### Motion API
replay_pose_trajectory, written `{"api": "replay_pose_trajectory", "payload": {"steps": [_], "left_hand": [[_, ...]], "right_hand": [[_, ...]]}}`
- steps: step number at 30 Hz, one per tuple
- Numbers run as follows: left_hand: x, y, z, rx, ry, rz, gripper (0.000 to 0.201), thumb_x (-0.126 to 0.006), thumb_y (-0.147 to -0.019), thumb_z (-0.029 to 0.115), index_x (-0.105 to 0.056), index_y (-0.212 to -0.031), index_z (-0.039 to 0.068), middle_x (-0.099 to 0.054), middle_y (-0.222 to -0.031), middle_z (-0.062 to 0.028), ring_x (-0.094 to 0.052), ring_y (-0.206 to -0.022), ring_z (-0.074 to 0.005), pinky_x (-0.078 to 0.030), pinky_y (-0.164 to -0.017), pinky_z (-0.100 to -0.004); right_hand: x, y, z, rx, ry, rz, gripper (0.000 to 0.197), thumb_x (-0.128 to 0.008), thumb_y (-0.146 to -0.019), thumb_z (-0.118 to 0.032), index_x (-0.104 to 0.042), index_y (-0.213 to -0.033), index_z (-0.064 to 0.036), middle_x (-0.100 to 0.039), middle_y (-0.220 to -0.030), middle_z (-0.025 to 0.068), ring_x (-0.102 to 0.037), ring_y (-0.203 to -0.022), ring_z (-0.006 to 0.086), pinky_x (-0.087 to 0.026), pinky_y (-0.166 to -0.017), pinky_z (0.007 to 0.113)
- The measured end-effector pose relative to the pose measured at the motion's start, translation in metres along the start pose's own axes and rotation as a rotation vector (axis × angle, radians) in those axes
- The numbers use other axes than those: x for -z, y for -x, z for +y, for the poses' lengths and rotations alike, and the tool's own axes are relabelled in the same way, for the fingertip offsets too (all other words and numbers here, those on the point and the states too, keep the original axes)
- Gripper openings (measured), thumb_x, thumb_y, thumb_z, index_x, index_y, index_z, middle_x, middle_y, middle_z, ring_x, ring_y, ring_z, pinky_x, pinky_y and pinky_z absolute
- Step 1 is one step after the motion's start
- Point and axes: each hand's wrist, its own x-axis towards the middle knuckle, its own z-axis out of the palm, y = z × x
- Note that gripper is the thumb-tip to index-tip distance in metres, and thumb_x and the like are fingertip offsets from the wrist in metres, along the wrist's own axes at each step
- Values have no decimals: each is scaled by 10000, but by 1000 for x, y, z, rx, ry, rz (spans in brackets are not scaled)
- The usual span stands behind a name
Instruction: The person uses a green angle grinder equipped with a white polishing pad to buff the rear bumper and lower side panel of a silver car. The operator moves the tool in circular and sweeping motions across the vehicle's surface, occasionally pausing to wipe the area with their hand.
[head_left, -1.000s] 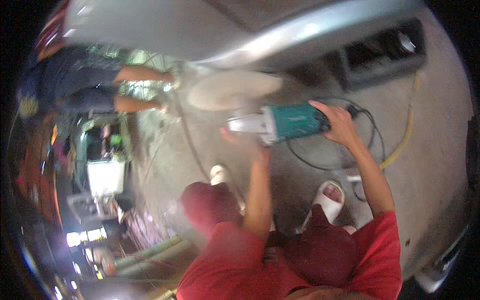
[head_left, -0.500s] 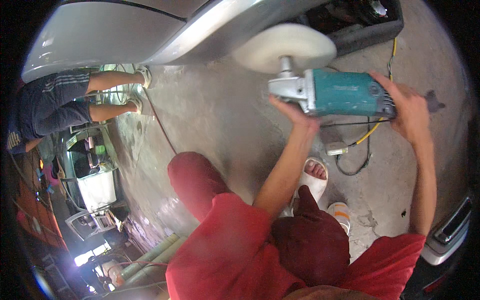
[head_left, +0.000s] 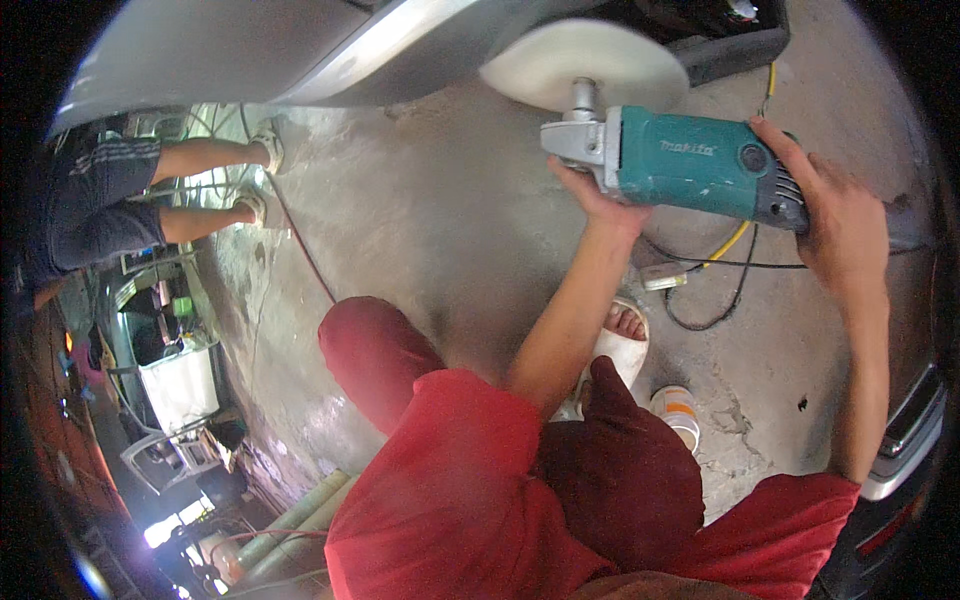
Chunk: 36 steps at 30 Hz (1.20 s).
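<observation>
I hold a teal electric polisher [head_left: 690, 165] out in front of me at the upper right. My left hand [head_left: 602, 203] is closed round the underside of its silver metal head. Round the dark rear end of the body, my right hand [head_left: 835, 215] keeps its grip. The polisher's round white pad [head_left: 590, 65] looks smeared, as if spinning. It is beside the lower edge of a grey car panel [head_left: 400, 60]; whether they touch I cannot tell. A black cord with a yellow cable [head_left: 727, 243] runs across the floor below the tool.
A white connector block [head_left: 664, 277] lies on the concrete floor [head_left: 400, 210] near my sandalled foot [head_left: 626, 335]. Beside it stands a white tub with an orange band [head_left: 678, 415]. Another person's legs [head_left: 210, 160] show at left. A car bumper [head_left: 905, 430] is at far right.
The polisher's rear end has dipped and the pad has tilted, its face showing at a different slant. My view has shifted slightly. Both hands keep their hold.
</observation>
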Motion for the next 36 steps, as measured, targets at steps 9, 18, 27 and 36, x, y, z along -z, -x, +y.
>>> {"api": "replay_pose_trajectory", "payload": {"steps": [9, 18, 27, 36], "left_hand": [[29, 44, 134, -339, -223, 144, 796, -209, -856, 754, -517, -1288, 162, -609, -1182, -72, -576, -1082, -277, -482, -922, -493], [42, 36, 254, -463, -330, 148, 694, -281, -853, 686, -562, -1167, 135, -652, -1038, -91, -633, -939, -285, -539, -820, -463], [53, 12, 208, -696, -273, 223, 702, -242, -866, 716, -544, -1147, 148, -636, -1060, -65, -628, -941, -229, -537, -833, -430], [17, 8, 106, -333, -19, 148, 822, -290, -796, 790, -570, -815, 17, -615, -735, -120, -630, -859, -319, -503, -780, -388]], "right_hand": [[-50, -32, -99, 145, -248, 64, 877, -630, -678, -23, -331, -1415, -394, -601, -759, 99, -635, -665, 313, -530, -588, 419], [-100, -88, -177, 228, -466, 191, 915, -663, -647, -12, -329, -1418, -375, -605, -789, 89, -629, -665, 316, -525, -588, 423], [-130, -101, -147, 303, -398, 292, 922, -683, -609, -11, -372, -1404, -359, -584, -802, 68, -613, -737, 286, -518, -664, 411], [-128, -78, -55, 292, -267, 287, 896, -725, -522, 2, -472, -1343, -254, -572, -810, 64, -596, -772, 283, -479, -684, 396]]}}
